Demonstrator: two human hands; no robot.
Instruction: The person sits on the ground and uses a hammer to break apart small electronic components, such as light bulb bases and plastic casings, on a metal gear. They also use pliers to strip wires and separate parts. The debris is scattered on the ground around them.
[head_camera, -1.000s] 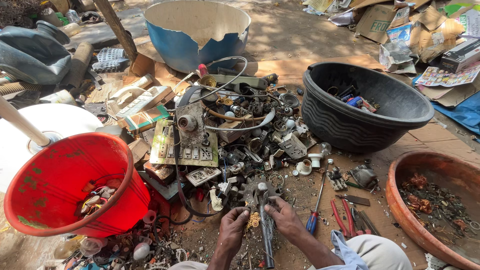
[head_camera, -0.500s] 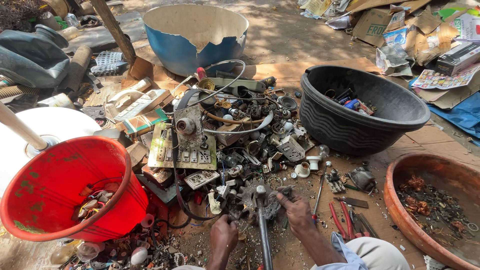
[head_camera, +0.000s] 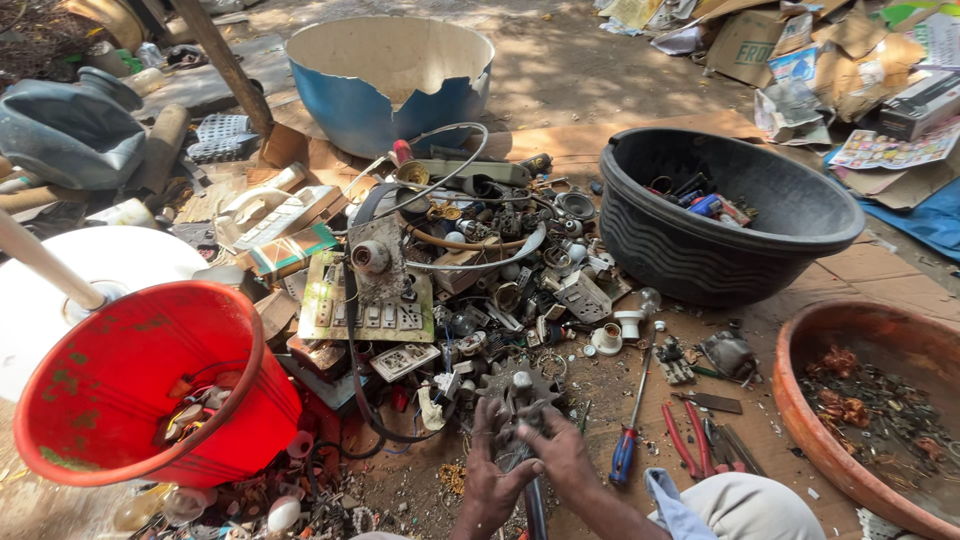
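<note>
Head view: both hands on a toothed metal gear (head_camera: 522, 392) with shaft, lower centre of frame.
Left hand (head_camera: 490, 478) and right hand (head_camera: 552, 447) closed around gear; shaft running down-frame, between hands; blue-handled screwdriver (head_camera: 628, 442) just right.

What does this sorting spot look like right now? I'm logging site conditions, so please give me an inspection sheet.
Surface: bare dirt ground with flattened brown cardboard under the work area.
Job's things: grey toothed metal gear on a shaft, held upright between both hands.
Clutter: heap of scrap switches, sockets and metal parts; red plastic bucket, black plastic tub, terracotta basin, broken blue drum; blue-handled screwdriver, red-handled pliers.
Grip: left hand and right hand both closed on the gear.
Cables: grey looped cable over the heap.
Surroundings: torn cardboard boxes and papers.
</note>
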